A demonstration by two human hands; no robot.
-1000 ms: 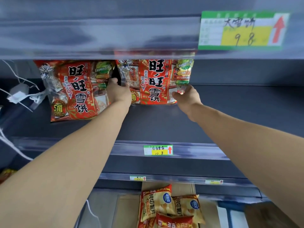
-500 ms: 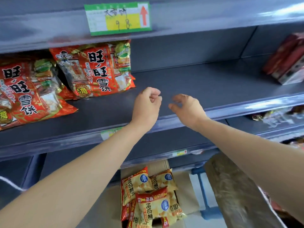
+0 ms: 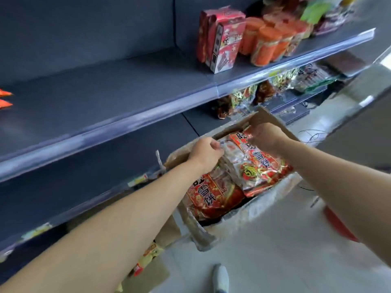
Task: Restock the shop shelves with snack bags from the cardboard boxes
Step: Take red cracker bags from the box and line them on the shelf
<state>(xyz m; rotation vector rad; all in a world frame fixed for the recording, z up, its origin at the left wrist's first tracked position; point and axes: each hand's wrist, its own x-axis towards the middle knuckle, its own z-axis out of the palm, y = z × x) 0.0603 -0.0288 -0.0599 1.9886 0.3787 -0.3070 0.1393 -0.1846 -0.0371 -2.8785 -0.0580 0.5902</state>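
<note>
Red snack bags with bold printed characters lie stacked inside the open brown cardboard box, which sits on the pale tiled floor. At least two bags show in it.

Both your hands are down at the box's far rim. Your left grip is curled closed, pinching the clear upper corner of the top bag. Your right grip is closed over the opposite corner of the same bag. The blur makes the exact finger hold hard to read. That bag lies in the box, not yet lifted out.

Up and to the left of the box, the dark grey metal shelf is almost bare. Only two orange-red bag corners poke in at the end farthest from the box. Directly above the box, red cartons and orange tubes stand on the same level.

By my judgement you are early to midway through. A few bags look shelved, the box holds more, and most of the shelf above it is yet to be filled.
</note>
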